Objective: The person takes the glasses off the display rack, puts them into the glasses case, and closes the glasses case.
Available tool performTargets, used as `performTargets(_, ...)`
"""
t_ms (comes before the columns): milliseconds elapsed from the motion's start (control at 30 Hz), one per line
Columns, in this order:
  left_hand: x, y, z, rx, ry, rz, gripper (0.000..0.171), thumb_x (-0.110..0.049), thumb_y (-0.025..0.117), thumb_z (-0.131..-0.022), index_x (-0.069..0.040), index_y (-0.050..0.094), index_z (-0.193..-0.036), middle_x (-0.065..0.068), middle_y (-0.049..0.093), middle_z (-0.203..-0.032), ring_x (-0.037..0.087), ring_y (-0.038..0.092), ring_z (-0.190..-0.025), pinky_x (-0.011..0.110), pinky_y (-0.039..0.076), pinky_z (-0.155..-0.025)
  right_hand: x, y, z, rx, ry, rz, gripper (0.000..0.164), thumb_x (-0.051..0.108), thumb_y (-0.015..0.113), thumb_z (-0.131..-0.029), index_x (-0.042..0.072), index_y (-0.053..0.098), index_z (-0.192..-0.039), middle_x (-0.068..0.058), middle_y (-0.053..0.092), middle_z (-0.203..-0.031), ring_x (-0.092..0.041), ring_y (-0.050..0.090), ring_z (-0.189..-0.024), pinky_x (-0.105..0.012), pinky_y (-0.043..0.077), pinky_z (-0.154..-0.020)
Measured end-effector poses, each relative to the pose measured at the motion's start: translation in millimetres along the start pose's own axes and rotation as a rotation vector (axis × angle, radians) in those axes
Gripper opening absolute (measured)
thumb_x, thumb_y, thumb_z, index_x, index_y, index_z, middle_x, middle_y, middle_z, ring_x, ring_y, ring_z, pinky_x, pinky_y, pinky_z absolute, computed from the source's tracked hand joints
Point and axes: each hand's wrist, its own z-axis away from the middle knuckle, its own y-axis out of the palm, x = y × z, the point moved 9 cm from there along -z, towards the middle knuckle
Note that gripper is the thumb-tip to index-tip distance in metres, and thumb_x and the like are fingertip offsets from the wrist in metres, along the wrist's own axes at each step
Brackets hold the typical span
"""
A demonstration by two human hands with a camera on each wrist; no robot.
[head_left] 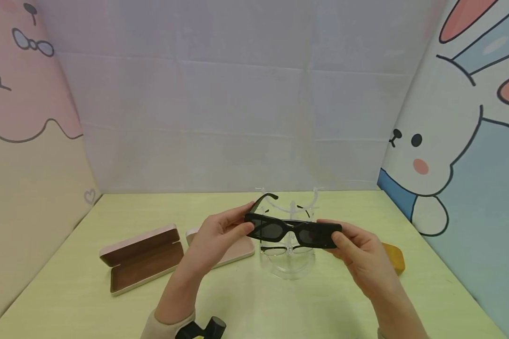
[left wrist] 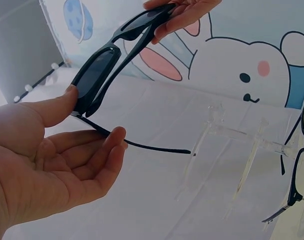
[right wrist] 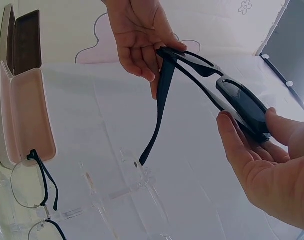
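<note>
Black sunglasses [head_left: 273, 230] with dark lenses are held up between both hands, in front of a clear display stand [head_left: 292, 269]. My left hand [head_left: 214, 238] pinches the frame's left end between thumb and fingers; the temple there [left wrist: 156, 148] is unfolded and points away. Thumb and fingers of my right hand [head_left: 362, 256] grip the other end, where the second temple [right wrist: 204, 90] lies folded behind the lenses. Lower on the stand sit dark half-rim eyeglasses [head_left: 275, 250], partly covered by the sunglasses in the head view.
An open case with brown lining [head_left: 146, 270] lies on the table [head_left: 254, 310] at left. Beside it is a pale case [head_left: 239, 249] with pink lining [right wrist: 34, 115], partly behind my left hand. A yellow object [head_left: 394, 259] shows behind my right hand.
</note>
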Motion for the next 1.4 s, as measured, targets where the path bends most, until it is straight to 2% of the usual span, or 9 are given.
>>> performTargets(100,-2.0,3.8,0.5,0.041,0.031,0.02,0.049,-0.026,0.058,-0.089,-0.014,0.044,-0.135,0.009,0.059,-0.121,0.016,0.057,-0.109,0.028,0.045,-0.091,0,1,0,0.006,-0.008,-0.02,0.032,0.002,0.038,-0.096,0.012,0.062,-0.116,0.0,0.062,-0.115,-0.011,0.061,-0.102,-0.025,0.048,-0.087)
performTargets(267,-9.7,15.2,1.3,0.155,0.101,0.15,0.047,-0.02,0.053,-0.092,-0.004,0.042,-0.135,0.013,0.052,-0.129,0.015,0.05,-0.119,0.03,0.039,-0.099,1,4,0,0.037,-0.029,-0.09,0.034,0.0,0.036,-0.096,0.009,0.061,-0.117,-0.002,0.061,-0.116,-0.012,0.06,-0.104,-0.026,0.047,-0.088)
performTargets(333,-11.4,16.8,1.6,0.169,0.112,0.173,0.046,-0.019,0.052,-0.093,-0.002,0.042,-0.135,0.014,0.052,-0.129,0.015,0.049,-0.12,0.029,0.038,-0.1,0,4,1,0.036,-0.029,-0.088,0.034,-0.001,0.036,-0.096,0.009,0.062,-0.116,-0.002,0.061,-0.116,-0.012,0.06,-0.104,-0.025,0.047,-0.088)
performTargets(600,-10.5,17.2,1.7,0.171,0.109,0.149,0.038,-0.023,0.05,-0.094,-0.006,0.051,-0.129,0.005,0.048,-0.135,0.012,0.041,-0.127,0.035,0.035,-0.103,0,-2,3,-0.061,0.001,-0.024,0.032,0.002,0.04,-0.096,0.013,0.064,-0.115,0.001,0.063,-0.114,-0.008,0.057,-0.104,-0.018,0.047,-0.084)
performTargets(733,-10.0,18.0,1.3,0.177,0.121,0.139,0.035,-0.024,0.047,-0.095,-0.005,0.055,-0.124,0.003,0.046,-0.137,0.012,0.038,-0.129,0.038,0.033,-0.104,4,-5,6,-0.159,0.018,0.126,0.028,0.007,0.045,-0.095,0.007,0.061,-0.118,0.005,0.063,-0.113,-0.008,0.051,-0.11,-0.016,0.043,-0.085)
performTargets(867,-12.5,17.5,0.6,0.174,0.152,0.159,0.035,-0.021,0.046,-0.096,-0.003,0.054,-0.124,0.007,0.051,-0.132,0.015,0.04,-0.128,0.037,0.032,-0.104,13,-2,8,-0.172,-0.024,0.26,0.029,0.007,0.047,-0.094,-0.003,0.056,-0.12,0.004,0.06,-0.113,-0.011,0.048,-0.112,-0.017,0.041,-0.087)
performTargets(1000,-14.6,17.1,0.1,0.171,0.168,0.186,0.034,-0.019,0.046,-0.096,0.0,0.054,-0.123,0.008,0.054,-0.129,0.017,0.041,-0.127,0.038,0.032,-0.104,21,1,9,-0.174,-0.091,0.275,0.028,0.001,0.047,-0.093,-0.008,0.055,-0.118,-0.006,0.051,-0.116,-0.018,0.041,-0.114,-0.019,0.041,-0.087)
performTargets(1200,-14.9,16.3,0.7,0.167,0.161,0.221,0.035,-0.019,0.048,-0.095,-0.001,0.054,-0.125,0.006,0.057,-0.124,0.018,0.041,-0.127,0.042,0.029,-0.105,24,3,10,-0.198,-0.109,0.268,0.028,-0.002,0.045,-0.093,-0.008,0.056,-0.118,-0.009,0.043,-0.132,-0.021,0.03,-0.125,-0.019,0.031,-0.095)
performTargets(1400,-13.5,13.5,0.6,0.156,0.167,0.215,0.035,-0.021,0.049,-0.095,-0.001,0.055,-0.124,0.007,0.058,-0.124,0.018,0.04,-0.127,0.044,0.027,-0.105,23,8,10,-0.15,-0.117,0.211,0.03,-0.002,0.044,-0.093,-0.007,0.054,-0.121,-0.005,0.054,-0.12,-0.019,0.042,-0.115,-0.02,0.041,-0.088)
